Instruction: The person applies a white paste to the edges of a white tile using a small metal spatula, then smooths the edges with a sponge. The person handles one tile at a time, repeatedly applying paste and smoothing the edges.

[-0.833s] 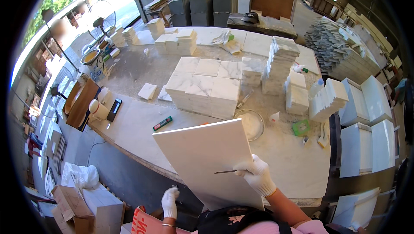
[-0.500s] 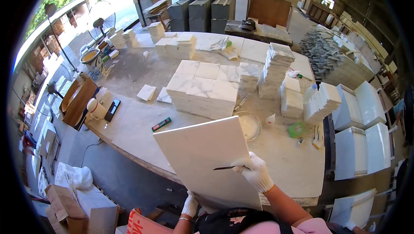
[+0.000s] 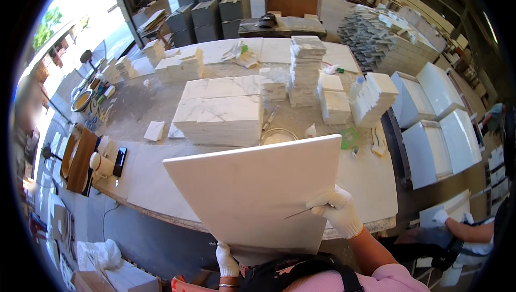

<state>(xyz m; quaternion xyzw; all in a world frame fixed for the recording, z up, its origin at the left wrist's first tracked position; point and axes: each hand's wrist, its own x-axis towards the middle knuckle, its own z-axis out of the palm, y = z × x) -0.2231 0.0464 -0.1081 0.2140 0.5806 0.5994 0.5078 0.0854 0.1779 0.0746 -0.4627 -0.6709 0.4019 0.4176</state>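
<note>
right grip (image 3: 342, 214) pinches thin tool (image 3: 298, 213) over white slab (image 3: 250, 184); left grip (image 3: 227, 261) at slab edge, hold unclear

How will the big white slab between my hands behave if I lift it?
The slab is probably stiff: it looks flat, with no sag. Being thin for its width, it may chip if knocked.

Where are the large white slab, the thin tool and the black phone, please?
White slab (image 3: 250, 192), head view: middle of its broad face.
Thin tool (image 3: 297, 214), head view: its bare shaft.
Black phone (image 3: 120, 161), head view: middle of its dark upper face.
</note>
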